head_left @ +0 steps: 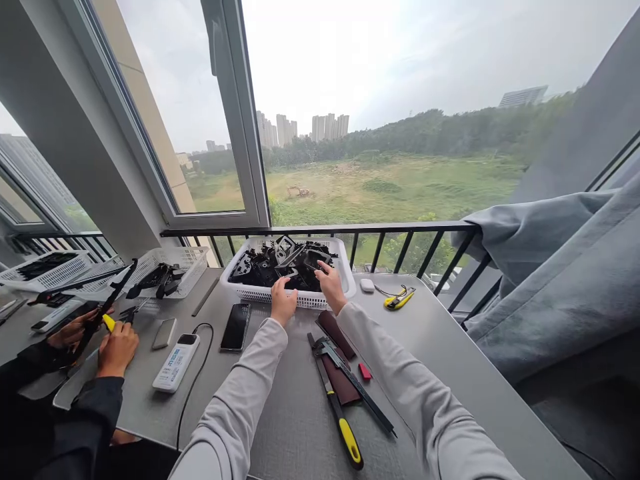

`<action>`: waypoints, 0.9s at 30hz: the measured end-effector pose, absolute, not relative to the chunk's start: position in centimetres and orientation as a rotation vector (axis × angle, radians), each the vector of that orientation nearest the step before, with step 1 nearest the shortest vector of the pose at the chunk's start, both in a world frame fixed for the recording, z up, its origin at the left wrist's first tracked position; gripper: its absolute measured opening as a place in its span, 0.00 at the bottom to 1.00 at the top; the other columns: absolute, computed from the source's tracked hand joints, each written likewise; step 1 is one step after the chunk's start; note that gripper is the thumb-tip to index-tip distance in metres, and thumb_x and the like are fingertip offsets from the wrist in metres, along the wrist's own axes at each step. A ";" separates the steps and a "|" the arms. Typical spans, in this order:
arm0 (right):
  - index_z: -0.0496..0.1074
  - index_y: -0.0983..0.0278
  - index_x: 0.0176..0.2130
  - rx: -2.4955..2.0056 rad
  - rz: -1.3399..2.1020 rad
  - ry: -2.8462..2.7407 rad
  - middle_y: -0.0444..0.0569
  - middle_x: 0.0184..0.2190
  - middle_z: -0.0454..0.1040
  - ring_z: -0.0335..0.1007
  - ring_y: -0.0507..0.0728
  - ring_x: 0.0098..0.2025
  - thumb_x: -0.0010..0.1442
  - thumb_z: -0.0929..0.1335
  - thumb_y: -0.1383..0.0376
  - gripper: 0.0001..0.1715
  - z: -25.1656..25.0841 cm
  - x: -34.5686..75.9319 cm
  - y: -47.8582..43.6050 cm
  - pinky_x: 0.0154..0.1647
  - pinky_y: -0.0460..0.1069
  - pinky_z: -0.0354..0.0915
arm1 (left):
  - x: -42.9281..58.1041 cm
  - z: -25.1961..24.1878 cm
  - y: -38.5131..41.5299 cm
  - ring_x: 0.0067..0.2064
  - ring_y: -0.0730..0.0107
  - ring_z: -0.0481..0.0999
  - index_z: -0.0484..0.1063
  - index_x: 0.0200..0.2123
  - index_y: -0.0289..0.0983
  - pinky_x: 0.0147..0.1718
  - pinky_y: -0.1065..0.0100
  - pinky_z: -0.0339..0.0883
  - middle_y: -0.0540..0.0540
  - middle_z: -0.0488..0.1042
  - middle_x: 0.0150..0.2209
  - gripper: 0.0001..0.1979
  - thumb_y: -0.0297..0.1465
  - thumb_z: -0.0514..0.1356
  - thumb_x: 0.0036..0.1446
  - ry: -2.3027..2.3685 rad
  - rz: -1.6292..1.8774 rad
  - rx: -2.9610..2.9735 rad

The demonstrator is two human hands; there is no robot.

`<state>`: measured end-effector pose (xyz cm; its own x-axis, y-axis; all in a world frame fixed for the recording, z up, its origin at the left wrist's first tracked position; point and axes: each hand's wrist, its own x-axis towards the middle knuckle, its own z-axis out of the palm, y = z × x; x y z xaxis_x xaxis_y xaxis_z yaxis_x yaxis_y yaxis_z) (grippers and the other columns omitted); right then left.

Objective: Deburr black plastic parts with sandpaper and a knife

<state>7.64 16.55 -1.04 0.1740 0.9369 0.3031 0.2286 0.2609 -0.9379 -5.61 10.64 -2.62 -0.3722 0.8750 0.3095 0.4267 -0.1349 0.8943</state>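
Observation:
A white plastic basket (350,283) at the table's far edge is heaped with black plastic parts (265,267). My left hand (284,303) is at its front rim, thumb and fingertips apart, with no held part visible. Over the basket's right front, my right hand (330,285) has its index finger and thumb apart, close to the black parts; whether it touches one I cannot tell. Below the hands lie a caliper (345,373), a file with a yellow and black handle (345,430) and dark brown strips (343,387). A small red piece (365,371) is beside them.
Left of my arms are a phone (235,327) and a white device with a cable (177,363). A yellow cutter (399,298) and a white case (367,285) are at right. A co-worker's hand (119,348) grips a yellow-handled tool. Black railing (390,230) runs behind.

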 end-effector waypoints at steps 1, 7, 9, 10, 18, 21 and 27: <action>0.73 0.67 0.52 -1.224 0.754 -1.301 0.56 0.43 0.72 0.69 0.60 0.41 0.53 0.63 0.58 0.30 -1.0 8.4 15.4 0.47 0.57 0.66 | -5.4 -2.8 10.1 0.57 0.55 0.67 0.72 0.41 0.39 0.60 0.55 0.55 0.39 0.72 0.50 0.15 0.24 0.60 0.48 1.688 1.580 1.362; 0.78 0.59 0.41 -0.901 0.805 -1.105 0.48 0.39 0.68 0.67 0.55 0.39 0.56 0.67 0.53 0.19 -0.9 13.3 5.3 0.42 0.52 0.69 | -1.9 -3.6 5.9 0.37 0.62 0.78 0.70 0.39 0.36 0.43 0.58 0.69 0.41 0.77 0.38 0.15 0.42 0.58 0.57 1.016 1.363 0.669; 0.79 0.58 0.38 -0.835 0.896 -1.029 0.46 0.37 0.68 0.67 0.53 0.36 0.55 0.70 0.53 0.15 -1.6 14.2 1.6 0.40 0.50 0.69 | -0.3 -3.9 4.4 0.40 0.60 0.78 0.71 0.40 0.36 0.44 0.57 0.69 0.40 0.78 0.40 0.20 0.47 0.58 0.57 0.720 1.247 0.556; 0.79 0.57 0.36 -0.819 0.962 -0.985 0.45 0.34 0.67 0.67 0.52 0.33 0.54 0.71 0.53 0.13 -2.1 14.4 -0.2 0.38 0.49 0.70 | 0.4 -4.0 3.7 0.42 0.59 0.78 0.72 0.41 0.37 0.45 0.56 0.69 0.40 0.78 0.41 0.21 0.48 0.58 0.57 0.604 1.219 0.529; 0.80 0.59 0.35 -0.929 1.426 -0.988 0.49 0.35 0.75 0.74 0.57 0.36 0.51 0.73 0.53 0.15 -8.5 13.8 -8.5 0.42 0.54 0.72 | 0.3 -7.5 1.2 0.48 0.52 0.78 0.76 0.40 0.33 0.52 0.54 0.67 0.39 0.80 0.38 0.23 0.48 0.60 0.55 0.533 1.266 0.304; 0.79 0.60 0.40 -1.108 1.224 -1.306 0.52 0.41 0.75 0.74 0.59 0.40 0.55 0.69 0.55 0.16 -9.7 14.6 -8.9 0.44 0.54 0.70 | -1.6 -9.4 0.9 0.44 0.52 0.79 0.77 0.40 0.32 0.49 0.53 0.70 0.39 0.80 0.35 0.24 0.49 0.60 0.55 0.601 1.253 0.206; 0.73 0.63 0.45 -1.604 0.836 -1.802 0.53 0.37 0.75 0.72 0.60 0.33 0.58 0.64 0.59 0.17 -11.4 15.8 -8.1 0.38 0.55 0.69 | -4.8 -11.8 0.2 0.42 0.54 0.80 0.76 0.42 0.31 0.44 0.54 0.73 0.37 0.80 0.33 0.31 0.54 0.52 0.57 0.665 1.213 0.084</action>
<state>15.84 -8.13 -11.39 -0.1092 0.9939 0.0152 0.6304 0.0811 -0.7720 -4.78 0.18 -11.76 0.1869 0.8838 -0.4290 -0.8365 0.3721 0.4022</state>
